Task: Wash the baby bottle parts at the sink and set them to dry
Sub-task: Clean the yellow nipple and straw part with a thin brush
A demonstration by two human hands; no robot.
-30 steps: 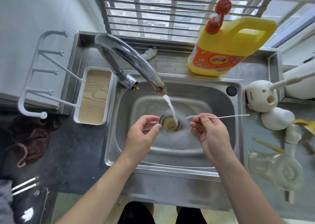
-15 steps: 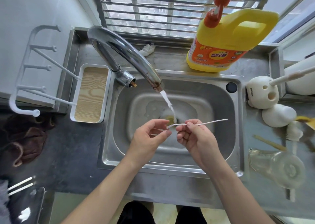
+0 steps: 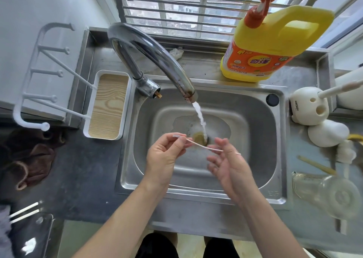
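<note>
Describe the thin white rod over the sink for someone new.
Find the steel sink with the running faucet. Over its drain, the left hand pinches one end of a thin white rod reaching the right hand. Nothing else over the sink is that slender.

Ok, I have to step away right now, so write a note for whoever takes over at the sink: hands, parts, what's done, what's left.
Left hand pinches one end of the thin white straw.
Right hand: the straw crosses its fingers, but blur hides whether it grips.
The straw is over the sink, close to the running water.
The clear bottle lies on its side on the right counter.
Done: neither part is on the white peg rack yet.
Left: probably rinse the straw, wash the bottle, then set both to dry.
</note>
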